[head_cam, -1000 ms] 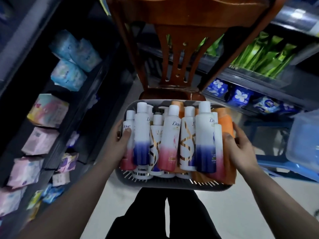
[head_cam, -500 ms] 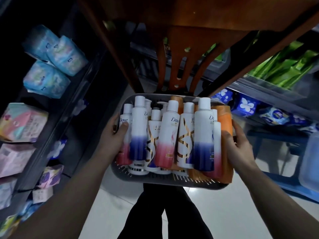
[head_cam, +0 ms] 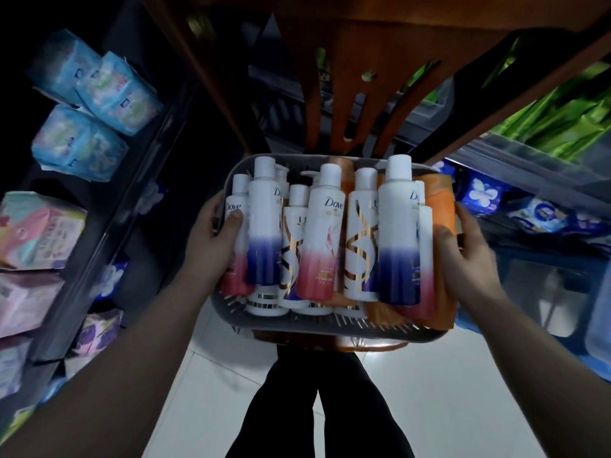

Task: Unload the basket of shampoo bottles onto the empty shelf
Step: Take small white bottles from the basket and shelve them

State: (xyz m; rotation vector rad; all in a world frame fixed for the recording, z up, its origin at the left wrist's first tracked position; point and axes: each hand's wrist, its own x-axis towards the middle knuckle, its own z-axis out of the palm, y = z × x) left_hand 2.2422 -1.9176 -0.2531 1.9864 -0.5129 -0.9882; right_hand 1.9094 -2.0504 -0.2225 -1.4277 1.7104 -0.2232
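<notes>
Grip: left hand (head_cam: 211, 246) and right hand (head_cam: 469, 259) on opposite basket (head_cam: 330, 325) rims, thumbs curled over end bottles (head_cam: 324, 233). Likely to hold the full load level.

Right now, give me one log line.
left hand: grips basket | right hand: grips basket | bottles: lying in basket | basket: over chair seat

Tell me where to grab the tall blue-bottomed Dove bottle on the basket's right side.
Probably the white upper body of the blue-bottomed Dove bottle, just below its cap, from above. It lies topmost, cap pointing away, upper face free; neighbouring bottles crowd its flanks. The left hand and right hand both grip the basket; free one first.
</notes>
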